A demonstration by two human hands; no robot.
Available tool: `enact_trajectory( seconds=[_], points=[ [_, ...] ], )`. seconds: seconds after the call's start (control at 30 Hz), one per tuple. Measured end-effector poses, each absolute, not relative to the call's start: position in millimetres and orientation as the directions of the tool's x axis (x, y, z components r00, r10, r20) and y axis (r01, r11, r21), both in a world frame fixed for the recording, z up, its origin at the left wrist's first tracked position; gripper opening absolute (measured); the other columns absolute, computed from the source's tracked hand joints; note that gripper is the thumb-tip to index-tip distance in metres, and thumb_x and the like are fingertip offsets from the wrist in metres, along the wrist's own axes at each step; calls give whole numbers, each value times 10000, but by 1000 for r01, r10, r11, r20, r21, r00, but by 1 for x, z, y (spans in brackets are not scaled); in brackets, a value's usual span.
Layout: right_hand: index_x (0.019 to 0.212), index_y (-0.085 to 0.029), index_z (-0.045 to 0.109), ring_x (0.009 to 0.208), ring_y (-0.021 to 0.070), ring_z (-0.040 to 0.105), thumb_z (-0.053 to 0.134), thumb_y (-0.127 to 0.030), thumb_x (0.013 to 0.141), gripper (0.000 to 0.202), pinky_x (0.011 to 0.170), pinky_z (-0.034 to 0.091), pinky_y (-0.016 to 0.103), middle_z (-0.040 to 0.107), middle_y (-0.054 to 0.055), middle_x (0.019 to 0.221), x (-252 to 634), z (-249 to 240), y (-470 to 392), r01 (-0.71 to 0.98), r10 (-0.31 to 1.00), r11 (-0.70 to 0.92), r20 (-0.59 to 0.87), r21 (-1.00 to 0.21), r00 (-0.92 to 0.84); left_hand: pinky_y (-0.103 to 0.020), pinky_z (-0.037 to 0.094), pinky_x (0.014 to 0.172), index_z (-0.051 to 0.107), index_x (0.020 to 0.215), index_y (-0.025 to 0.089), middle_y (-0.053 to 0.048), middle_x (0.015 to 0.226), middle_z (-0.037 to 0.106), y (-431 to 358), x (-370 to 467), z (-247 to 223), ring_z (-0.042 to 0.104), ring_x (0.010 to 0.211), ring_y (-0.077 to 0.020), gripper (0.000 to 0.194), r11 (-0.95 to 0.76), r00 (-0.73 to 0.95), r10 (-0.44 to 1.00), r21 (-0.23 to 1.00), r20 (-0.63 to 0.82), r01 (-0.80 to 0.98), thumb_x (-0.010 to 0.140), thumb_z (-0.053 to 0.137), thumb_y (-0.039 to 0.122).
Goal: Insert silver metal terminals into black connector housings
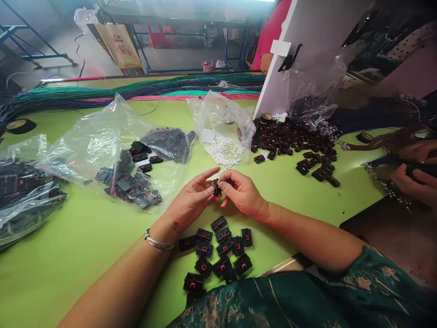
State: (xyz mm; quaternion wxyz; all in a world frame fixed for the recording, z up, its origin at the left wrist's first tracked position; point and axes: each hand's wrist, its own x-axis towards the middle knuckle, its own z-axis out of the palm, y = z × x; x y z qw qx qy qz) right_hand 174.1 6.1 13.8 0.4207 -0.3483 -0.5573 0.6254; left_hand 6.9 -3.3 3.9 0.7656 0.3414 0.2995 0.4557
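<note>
As the left hand [194, 198] and right hand [241, 193] tightly pinch it, nearly closed, the connector [216, 187] sits just this side of the bag [220, 109]: likely light, stiff, best held by its ends!

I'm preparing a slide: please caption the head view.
Left hand and right hand hold a small black part above a green table, near loose black pieces.

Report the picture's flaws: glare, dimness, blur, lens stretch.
In the head view, a bright lamp flares at the top edge; in the head view, whitish glints streak the large clear bag; in the head view, the far right is dim, the co-worker's hands soft; in the head view, the black connector is fairly clear, the left forearm seemingly stretched.
</note>
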Motion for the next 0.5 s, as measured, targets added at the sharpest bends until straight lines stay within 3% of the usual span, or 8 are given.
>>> enact_trajectory(
  seconds=[0.1, 0.3, 0.5],
  points=[
    [937, -190, 531, 674, 107, 591, 667, -376, 820, 258, 436, 552, 200, 501, -26, 787, 173, 13, 5, -164, 930, -48, 16, -985, -367, -296, 486, 791, 616, 1313, 226, -80, 1024, 695, -4, 7, 4, 628, 855, -162, 553, 312, 390, 912, 828, -124, -466, 780, 760, 200],
    [1043, -221, 495, 567, 53, 450, 749, -350, 749, 410, 377, 520, 173, 439, -69, 780, 175, 12, 10, -289, 892, -284, -141, -914, -430, -347, 476, 913, 629, 1308, 244, -93, 1060, 713, -5, 5, 1, 640, 991, -212, 535, 216, 340, 937, 893, -76, -396, 789, 755, 214],
    [937, -187, 554, 480, 34, 392, 755, -432, 747, 369, 373, 520, 184, 481, -74, 706, 177, 11, 16, -301, 870, -322, -156, -898, -467, -310, 510, 852, 658, 1272, 260, -70, 1015, 725, -5, 8, 4, 655, 891, -169, 514, 183, 281, 957, 896, -69, -405, 773, 771, 215]
  ],
)
